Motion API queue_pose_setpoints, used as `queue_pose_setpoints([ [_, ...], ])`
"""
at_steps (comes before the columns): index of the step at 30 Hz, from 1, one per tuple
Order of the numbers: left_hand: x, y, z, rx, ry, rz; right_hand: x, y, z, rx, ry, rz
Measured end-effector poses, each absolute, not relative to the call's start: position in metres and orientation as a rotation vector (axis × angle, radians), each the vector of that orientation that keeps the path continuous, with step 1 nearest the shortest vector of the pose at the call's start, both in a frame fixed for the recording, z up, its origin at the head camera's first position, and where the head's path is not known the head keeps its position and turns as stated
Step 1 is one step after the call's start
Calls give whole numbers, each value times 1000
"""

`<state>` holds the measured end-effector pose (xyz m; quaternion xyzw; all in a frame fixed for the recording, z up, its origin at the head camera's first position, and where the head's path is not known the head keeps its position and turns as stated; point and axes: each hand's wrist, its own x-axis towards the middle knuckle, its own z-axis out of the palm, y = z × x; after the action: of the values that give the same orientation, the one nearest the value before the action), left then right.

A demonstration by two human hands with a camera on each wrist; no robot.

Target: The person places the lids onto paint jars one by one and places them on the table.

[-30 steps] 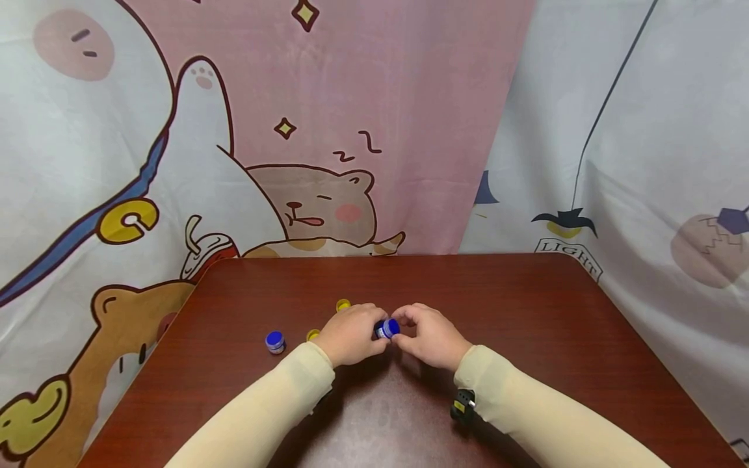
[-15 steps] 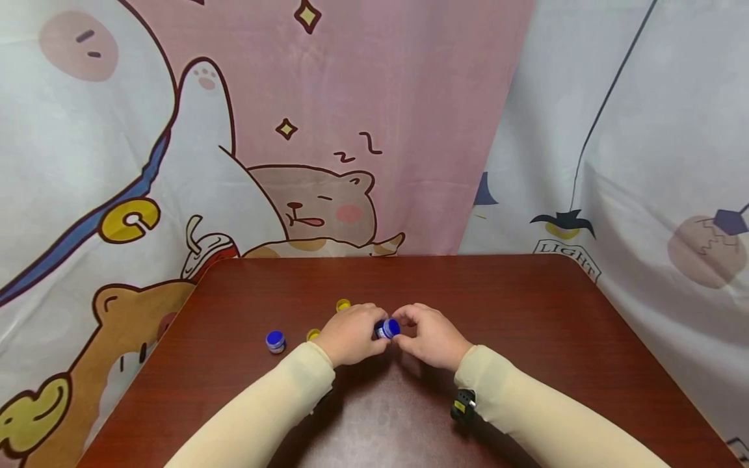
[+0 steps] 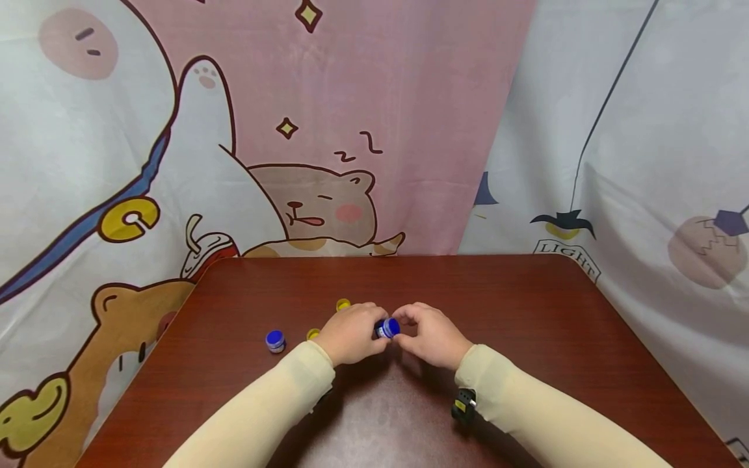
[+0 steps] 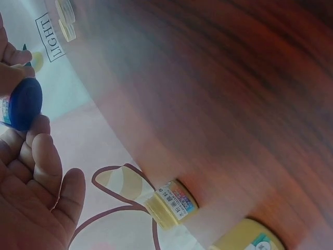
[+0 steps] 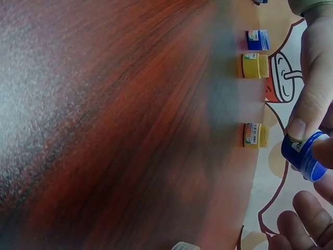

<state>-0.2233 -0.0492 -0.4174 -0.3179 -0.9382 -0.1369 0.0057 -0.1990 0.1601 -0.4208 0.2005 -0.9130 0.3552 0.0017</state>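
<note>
My left hand [image 3: 353, 333] grips a small blue paint jar [image 3: 383, 329] above the table, its thumb on the label in the right wrist view. The jar tilts, with its blue lid [image 3: 391, 327] toward my right hand [image 3: 432, 336]. Thumb and curled fingers of the right hand pinch at this lid, which shows as a lighter blue rim [image 5: 316, 169] in the right wrist view. In the left wrist view the round dark-blue bottom of the jar faces the camera. Another blue paint jar [image 3: 275, 341] stands upright left of the left hand.
Two yellow paint jars, one farther back [image 3: 343, 304] and one nearer [image 3: 313, 335], stand partly hidden behind the left hand. A pale jar [image 4: 66, 21] shows at the left wrist view's top edge. The brown table [image 3: 503, 292] ends at a printed curtain [image 3: 433, 130].
</note>
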Motion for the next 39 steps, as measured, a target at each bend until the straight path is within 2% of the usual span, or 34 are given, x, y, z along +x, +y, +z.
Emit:
queue_pose_setpoints([
  [39, -225, -48, -419, -990, -2946, -410, -201, 161, -423, 605, -2883, 1126],
])
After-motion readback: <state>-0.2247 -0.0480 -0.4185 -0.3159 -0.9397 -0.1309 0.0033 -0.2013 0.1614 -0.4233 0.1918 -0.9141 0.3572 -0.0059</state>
